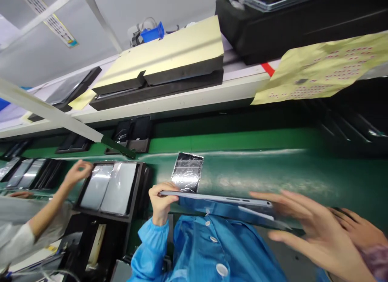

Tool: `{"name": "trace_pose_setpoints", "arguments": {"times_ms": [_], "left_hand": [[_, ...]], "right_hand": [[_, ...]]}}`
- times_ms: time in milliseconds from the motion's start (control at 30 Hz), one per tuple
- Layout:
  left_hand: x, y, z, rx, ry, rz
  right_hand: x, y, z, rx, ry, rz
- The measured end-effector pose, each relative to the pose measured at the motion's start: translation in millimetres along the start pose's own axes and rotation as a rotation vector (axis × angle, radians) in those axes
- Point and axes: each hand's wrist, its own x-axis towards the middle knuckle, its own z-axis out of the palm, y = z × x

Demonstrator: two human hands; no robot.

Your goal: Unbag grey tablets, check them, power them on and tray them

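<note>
We recorded a green workbench (242, 170), a blue coat (197, 249) before it, and a black tray (135, 191) at left. A slim grey tablet (216, 199) was found edge-on before the coat; the right hand (321, 229) stood spread beside its right end, contact undetermined, while the left hand (160, 203) pinched its left end.

Right hand (312, 221), right of the left hand (160, 203) and its grip, is blurred; contact with the tablet (216, 199) cannot be told. Co-worker's hand (365, 230), farther right, is partly hidden behind it. Yellow sheet (321, 71), beyond the grip: marks too small to read.
</note>
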Motion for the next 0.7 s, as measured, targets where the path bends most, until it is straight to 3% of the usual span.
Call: {"name": "trace_pose_setpoints", "arguments": {"times_ms": [67, 167, 300, 700], "left_hand": [[9.9, 12.1, -1.7, -0.003, -0.061, 0.054], [15.1, 23.5, -2.7, -0.015, -0.155, 0.172], [14.7, 29.1, -10.1, -0.022, -0.238, 0.196], [17.9, 47.3, -16.7, 0.011, -0.283, 0.321]], "right_hand": [[7.6, -6.4, 3.7, -0.14, -0.155, -0.175], [8.9, -6.3, 9.0, -0.16, -0.154, -0.315], [4.1, -4.9, 7.0, -0.177, -0.217, -0.37], [7.0, -17.2, 4.2, -0.249, -0.282, -0.439]]}}
